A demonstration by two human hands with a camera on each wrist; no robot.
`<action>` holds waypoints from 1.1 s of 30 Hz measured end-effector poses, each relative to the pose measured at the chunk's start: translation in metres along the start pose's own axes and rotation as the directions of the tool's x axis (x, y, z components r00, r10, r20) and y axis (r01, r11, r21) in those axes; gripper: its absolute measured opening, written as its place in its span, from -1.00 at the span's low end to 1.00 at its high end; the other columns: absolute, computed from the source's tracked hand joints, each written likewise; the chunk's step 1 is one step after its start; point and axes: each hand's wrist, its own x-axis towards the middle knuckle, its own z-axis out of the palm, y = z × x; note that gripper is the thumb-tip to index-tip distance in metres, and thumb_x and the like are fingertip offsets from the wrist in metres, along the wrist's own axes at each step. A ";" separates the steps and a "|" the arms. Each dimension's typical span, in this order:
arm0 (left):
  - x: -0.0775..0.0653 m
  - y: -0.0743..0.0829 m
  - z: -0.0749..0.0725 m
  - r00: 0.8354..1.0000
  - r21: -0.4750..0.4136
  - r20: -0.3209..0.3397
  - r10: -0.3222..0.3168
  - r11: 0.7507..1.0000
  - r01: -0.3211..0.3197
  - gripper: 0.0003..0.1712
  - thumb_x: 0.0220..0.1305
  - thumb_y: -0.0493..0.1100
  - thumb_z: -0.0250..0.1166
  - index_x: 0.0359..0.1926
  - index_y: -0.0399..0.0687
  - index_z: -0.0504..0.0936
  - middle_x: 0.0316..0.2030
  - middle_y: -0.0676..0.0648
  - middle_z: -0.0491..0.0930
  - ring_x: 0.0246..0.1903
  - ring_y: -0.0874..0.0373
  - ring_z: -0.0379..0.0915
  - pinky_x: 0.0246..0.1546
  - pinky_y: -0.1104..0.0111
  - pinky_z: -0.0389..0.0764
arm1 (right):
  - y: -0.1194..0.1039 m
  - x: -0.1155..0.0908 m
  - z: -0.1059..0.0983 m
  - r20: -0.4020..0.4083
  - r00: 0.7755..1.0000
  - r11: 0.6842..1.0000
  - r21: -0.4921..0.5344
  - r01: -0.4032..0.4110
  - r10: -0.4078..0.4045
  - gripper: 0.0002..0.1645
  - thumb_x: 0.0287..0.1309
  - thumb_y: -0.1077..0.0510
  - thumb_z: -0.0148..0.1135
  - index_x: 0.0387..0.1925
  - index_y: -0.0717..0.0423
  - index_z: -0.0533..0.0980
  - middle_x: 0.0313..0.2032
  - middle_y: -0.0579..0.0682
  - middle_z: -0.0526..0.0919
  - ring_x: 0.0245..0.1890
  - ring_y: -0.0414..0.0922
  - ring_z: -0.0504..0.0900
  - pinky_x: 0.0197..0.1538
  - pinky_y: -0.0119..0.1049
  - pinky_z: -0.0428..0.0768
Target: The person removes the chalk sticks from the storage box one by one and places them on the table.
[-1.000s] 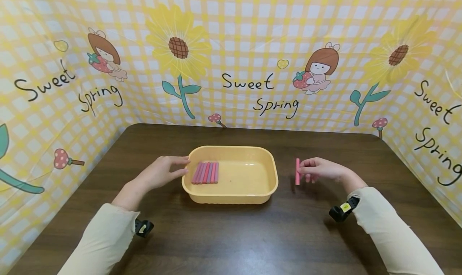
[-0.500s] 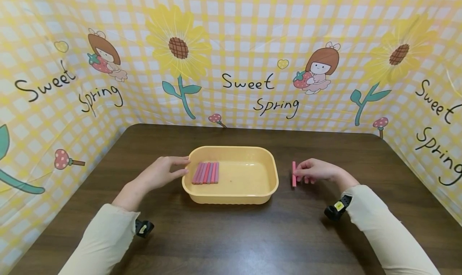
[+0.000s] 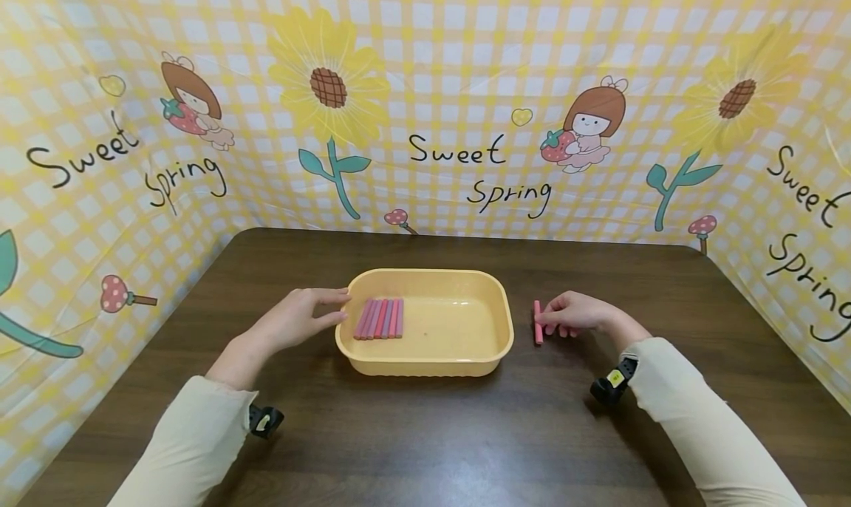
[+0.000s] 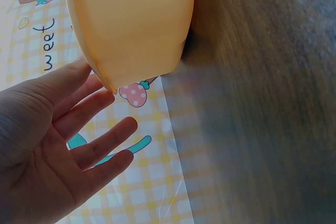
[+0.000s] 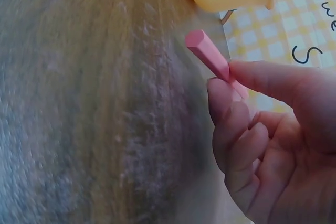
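Note:
A pink chalk stick (image 3: pixel 538 322) is pinched between the thumb and fingers of my right hand (image 3: pixel 577 313), to the right of the yellow plastic basin (image 3: pixel 425 368). In the right wrist view the chalk stick (image 5: pixel 209 55) shows a flat end, and the other fingers curl beneath it. My left hand (image 3: pixel 292 318) touches the basin's left rim with its fingertips; in the left wrist view its fingers are spread and relaxed by the rim. Inside the basin, at its left end, several pink, red and purple chalk sticks (image 3: pixel 379 319) lie side by side in a row.
The basin stands on a dark brown wooden table (image 3: pixel 425 440). A yellow checked cloth (image 3: pixel 452 71) with printed flowers and writing rises behind the table and along both sides. Each wrist wears a black camera strap.
My right hand has moved a little to the left and slightly nearer the basin, carrying the pink chalk stick. The left hand and the row of sticks have stayed still.

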 end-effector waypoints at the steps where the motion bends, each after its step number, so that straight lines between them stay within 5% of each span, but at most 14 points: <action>1: 0.000 0.000 0.000 1.000 0.000 0.001 -0.001 1.000 0.001 -0.54 0.28 -0.12 0.19 0.15 -0.24 0.50 0.20 -0.26 0.44 0.21 -0.23 0.33 0.20 -0.09 0.35 | 0.000 0.000 0.000 -0.002 1.000 1.000 -0.001 -0.003 0.003 -0.65 0.25 0.01 0.10 -0.43 0.22 0.55 -0.56 -0.15 0.52 -0.63 -0.30 0.38 -0.58 -0.50 0.35; 33: 0.001 -0.002 0.000 1.000 -0.011 0.001 0.003 1.000 -0.003 -0.53 0.28 -0.11 0.19 0.16 -0.24 0.49 0.20 -0.26 0.43 0.22 -0.22 0.32 0.20 -0.10 0.35 | -0.006 -0.001 0.000 -0.060 0.996 0.997 -0.023 -0.067 0.066 -0.65 0.23 0.00 0.13 -0.53 0.19 0.51 -0.62 -0.14 0.44 -0.69 -0.30 0.34 -0.59 -0.48 0.35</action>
